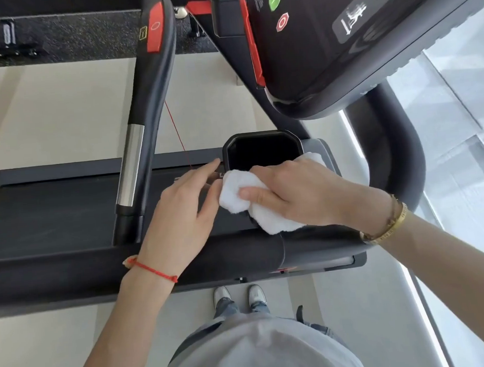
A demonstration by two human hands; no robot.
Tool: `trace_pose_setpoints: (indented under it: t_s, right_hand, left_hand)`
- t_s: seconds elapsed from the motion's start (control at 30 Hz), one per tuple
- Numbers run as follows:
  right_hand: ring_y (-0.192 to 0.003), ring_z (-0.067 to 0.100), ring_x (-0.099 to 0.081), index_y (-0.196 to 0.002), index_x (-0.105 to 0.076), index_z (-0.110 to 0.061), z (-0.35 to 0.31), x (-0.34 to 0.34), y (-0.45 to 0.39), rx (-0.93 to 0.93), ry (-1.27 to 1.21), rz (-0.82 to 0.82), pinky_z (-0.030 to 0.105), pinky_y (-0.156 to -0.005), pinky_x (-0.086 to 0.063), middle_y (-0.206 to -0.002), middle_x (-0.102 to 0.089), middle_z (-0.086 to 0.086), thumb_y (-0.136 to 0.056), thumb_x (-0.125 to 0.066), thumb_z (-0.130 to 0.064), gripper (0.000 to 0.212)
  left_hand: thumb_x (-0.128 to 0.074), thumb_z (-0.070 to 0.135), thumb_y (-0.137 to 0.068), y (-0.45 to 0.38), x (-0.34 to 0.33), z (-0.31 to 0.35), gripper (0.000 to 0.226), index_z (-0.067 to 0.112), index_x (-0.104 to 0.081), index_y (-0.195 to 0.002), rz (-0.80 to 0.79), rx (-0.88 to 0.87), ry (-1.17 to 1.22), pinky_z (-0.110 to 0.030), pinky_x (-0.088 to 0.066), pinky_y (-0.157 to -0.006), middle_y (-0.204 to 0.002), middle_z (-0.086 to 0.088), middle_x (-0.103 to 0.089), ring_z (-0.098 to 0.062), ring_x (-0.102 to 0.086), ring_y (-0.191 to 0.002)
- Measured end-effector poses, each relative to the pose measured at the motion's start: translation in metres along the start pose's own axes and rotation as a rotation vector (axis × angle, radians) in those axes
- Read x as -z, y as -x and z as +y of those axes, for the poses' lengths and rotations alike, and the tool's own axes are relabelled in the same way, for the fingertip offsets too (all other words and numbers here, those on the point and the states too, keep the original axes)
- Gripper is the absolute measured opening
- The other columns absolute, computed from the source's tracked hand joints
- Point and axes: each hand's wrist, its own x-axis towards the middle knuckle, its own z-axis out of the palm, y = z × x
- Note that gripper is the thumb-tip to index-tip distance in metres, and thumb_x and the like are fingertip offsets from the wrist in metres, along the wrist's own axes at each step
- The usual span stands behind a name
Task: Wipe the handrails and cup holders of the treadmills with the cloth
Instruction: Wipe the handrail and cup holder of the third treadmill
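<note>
A grey shirt (258, 351) fills the lower frame. Mid-frame, the right hand (301, 193) clutches the cloth (253, 202) at the cup holder (261, 153) (rim first, then inside); the left hand (185, 204) rests open.

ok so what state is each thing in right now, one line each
white folded cloth: bunched, pressed on the cup holder's near rim under the right hand
black octagonal cup holder: looks empty, interior dark
right hand: flat on the cloth, gripping it
left hand: open, fingers spread, touching the cloth's left edge
black handrail with silver sensor: untouched by either hand
</note>
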Motion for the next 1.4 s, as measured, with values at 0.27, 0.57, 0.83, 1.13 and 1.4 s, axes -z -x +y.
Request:
trace_pose_setpoints:
  t_s: [0.27, 0.57, 0.83, 1.13, 1.4]
  right_hand:
    - [-0.053, 0.015, -0.040, -0.099, -0.060, -0.009, 0.010, -0.006, 0.030, 0.129, -0.029, 0.231, 0.027, -0.054, -0.027, -0.061, -0.039, -0.013, -0.093, -0.043, -0.060, 0.054]
    - [-0.089, 0.011, -0.057, -0.133, -0.054, -0.008, 0.012, -0.014, 0.065, 0.301, -0.306, 0.240, 0.021, -0.074, -0.046, -0.105, -0.070, 0.005, -0.099, -0.031, -0.051, 0.059]
    - [-0.092, 0.011, -0.056, -0.133, -0.053, -0.008, -0.029, -0.024, 0.057, 0.244, -0.172, 0.220, 0.017, -0.075, -0.039, -0.110, -0.069, 0.001, -0.101, -0.036, -0.045, 0.052]
    - [-0.082, 0.020, -0.060, -0.121, -0.053, -0.012, -0.124, -0.046, -0.011, 0.134, -0.077, 0.223, 0.032, -0.069, -0.043, -0.095, -0.065, -0.001, -0.096, -0.021, -0.055, 0.059]
    - [-0.103, 0.015, -0.063, -0.126, -0.060, -0.019, -0.167, -0.067, -0.022, 0.013, -0.059, 0.416, 0.014, -0.081, -0.034, -0.118, -0.067, -0.007, -0.098, -0.033, -0.052, 0.050]
  left_hand:
    - [-0.050, 0.026, -0.098, 0.024, 0.004, 0.012, 0.038, 0.020, -0.058, -0.135, 0.028, -0.017, -0.068, -0.039, -0.054, -0.090, -0.119, 0.007, -0.066, -0.010, -0.063, -0.106]
    - [-0.049, 0.027, -0.099, 0.050, 0.010, 0.017, 0.031, 0.016, -0.066, -0.123, 0.018, -0.064, -0.209, -0.035, -0.053, -0.093, -0.118, 0.008, -0.067, -0.010, -0.064, -0.103]
    - [-0.053, 0.018, -0.098, 0.069, 0.031, -0.004, 0.022, 0.011, -0.071, -0.110, 0.086, -0.133, -0.279, -0.021, -0.046, -0.091, -0.105, 0.003, -0.071, -0.013, -0.066, -0.096]
    - [-0.060, 0.015, -0.095, 0.083, 0.086, -0.068, 0.014, 0.007, -0.072, -0.096, 0.134, -0.198, -0.319, -0.049, -0.049, -0.083, -0.094, -0.001, -0.072, -0.024, -0.066, -0.085]
    - [-0.054, 0.015, -0.099, 0.102, 0.149, -0.133, 0.019, 0.011, -0.073, -0.096, 0.226, -0.182, -0.345, -0.048, -0.048, -0.088, -0.098, 0.003, -0.073, -0.021, -0.067, -0.091]
